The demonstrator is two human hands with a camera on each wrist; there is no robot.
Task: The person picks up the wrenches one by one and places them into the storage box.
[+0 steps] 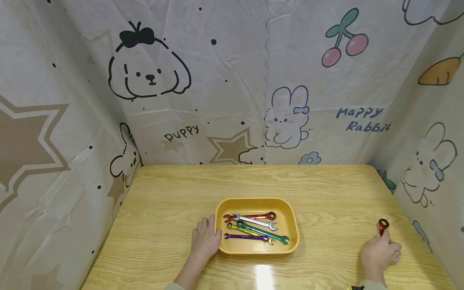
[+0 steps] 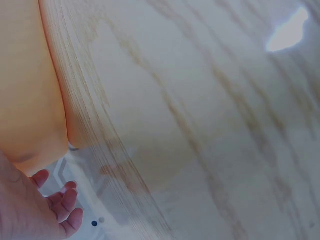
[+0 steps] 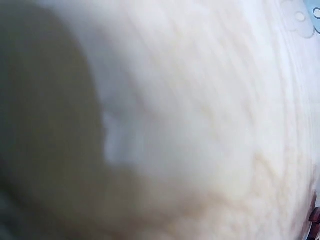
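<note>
A yellow tray [image 1: 293, 241] stands mid-table in the head view. In it lie a red wrench [image 1: 248, 218], a silver wrench [image 1: 255, 221], a green wrench [image 1: 262, 232], a purple wrench [image 1: 246, 237] and a partly covered yellow wrench [image 1: 246, 230]. My left hand [image 1: 206, 238] rests against the tray's left side, thumb at the rim; the left wrist view shows its loosely bent fingers [image 2: 65, 207] beside the tray wall. Far to the right, my right hand [image 1: 378, 251] holds a second red wrench [image 1: 383, 223], its ring end pointing away and the rest hidden by the hand.
The wood-grain table [image 1: 174, 185] reaches to a printed cloth [image 1: 224, 100] at the back, with cloth walls on both sides. The right hand is near the right table edge. Most of the right wrist view is blurred.
</note>
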